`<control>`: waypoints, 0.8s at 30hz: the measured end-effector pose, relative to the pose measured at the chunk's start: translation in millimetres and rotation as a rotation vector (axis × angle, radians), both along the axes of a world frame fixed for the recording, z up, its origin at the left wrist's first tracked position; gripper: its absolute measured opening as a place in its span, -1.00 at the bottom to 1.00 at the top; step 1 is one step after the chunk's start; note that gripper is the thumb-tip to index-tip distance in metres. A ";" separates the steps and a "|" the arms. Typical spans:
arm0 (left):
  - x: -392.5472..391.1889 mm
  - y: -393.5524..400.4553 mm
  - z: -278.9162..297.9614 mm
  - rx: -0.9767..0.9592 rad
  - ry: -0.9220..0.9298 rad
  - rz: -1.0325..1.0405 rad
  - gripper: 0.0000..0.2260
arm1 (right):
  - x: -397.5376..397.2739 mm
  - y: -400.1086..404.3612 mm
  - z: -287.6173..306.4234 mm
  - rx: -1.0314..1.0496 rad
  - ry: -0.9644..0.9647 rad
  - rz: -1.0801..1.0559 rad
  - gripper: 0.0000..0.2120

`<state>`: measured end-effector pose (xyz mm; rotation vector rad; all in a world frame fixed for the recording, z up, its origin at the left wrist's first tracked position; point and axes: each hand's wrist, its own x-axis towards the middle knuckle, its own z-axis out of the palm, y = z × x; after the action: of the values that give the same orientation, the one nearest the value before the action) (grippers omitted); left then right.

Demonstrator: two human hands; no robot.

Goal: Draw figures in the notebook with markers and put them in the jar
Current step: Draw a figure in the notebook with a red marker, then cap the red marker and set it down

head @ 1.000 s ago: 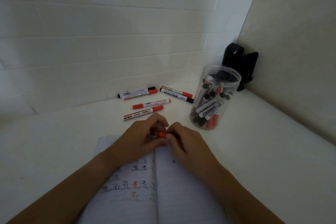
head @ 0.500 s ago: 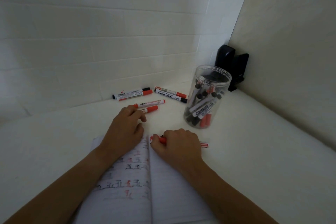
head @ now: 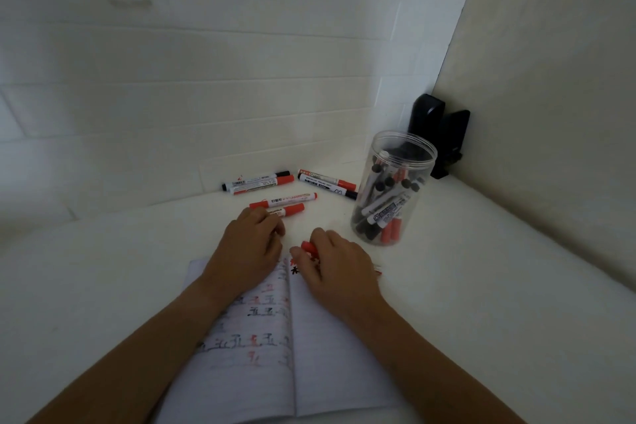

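White tiled wall and a beige side panel close in the corner where the pale surface (head: 481, 268) carries everything in the head view. A second ago both hands met over one red marker at the top of the notebook (head: 275, 337); now they have parted. The right hand (head: 339, 265) grips that red marker (head: 308, 247) in curled fingers over the right page, its red end poking out toward the spine, while the left hand (head: 249, 244) has slid forward off the left page and rests against the nearest loose marker (head: 287, 210); whether it grips that marker or only touches it cannot be told. Another red marker (head: 284, 200) lies just beyond, with two pairs (head: 258, 181) (head: 327, 182) nearer the wall. The clear jar (head: 392, 193) stands upright to the right, lid off, already holding many markers, with a black object (head: 437, 134) behind it in the corner. My reading is that the parting of the hands marks a cap pulled off or pressed on, so either fresh figures follow or this marker goes to the jar; six loose ones remain outside.
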<state>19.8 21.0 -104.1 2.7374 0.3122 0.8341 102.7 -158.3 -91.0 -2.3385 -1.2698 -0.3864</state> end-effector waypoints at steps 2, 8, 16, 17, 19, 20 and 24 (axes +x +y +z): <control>-0.8 -1.7 0.5 0.001 0.008 0.007 -0.76 | 2.3 0.4 1.2 0.054 -0.006 0.083 -0.72; -3.3 -8.2 5.1 0.006 -0.004 0.017 -0.76 | 16.8 -13.5 69.9 0.382 -0.029 0.156 -0.81; -2.9 -9.7 3.5 0.068 0.059 0.168 -0.64 | 55.1 -39.5 185.2 0.842 -0.004 -0.028 -0.86; -2.8 -9.5 2.7 0.062 0.061 0.166 -0.66 | 61.6 -41.2 188.1 0.845 -0.024 -0.062 -0.87; -3.4 -10.3 3.5 0.043 0.038 0.143 -0.72 | 72.1 -43.1 188.4 0.817 -0.037 -0.116 -0.89; -3.7 -10.6 4.2 0.027 0.015 0.119 -0.76 | 76.5 -43.9 186.2 0.785 -0.032 -0.141 -0.90; -3.4 -9.1 5.3 -0.098 -0.070 -0.040 -0.78 | 92.4 -44.5 163.2 0.527 0.059 -0.212 -0.88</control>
<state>16.3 11.9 -98.8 2.6092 0.2762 0.8773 195.1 -202.8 72.2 -2.0096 -0.7721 -0.6288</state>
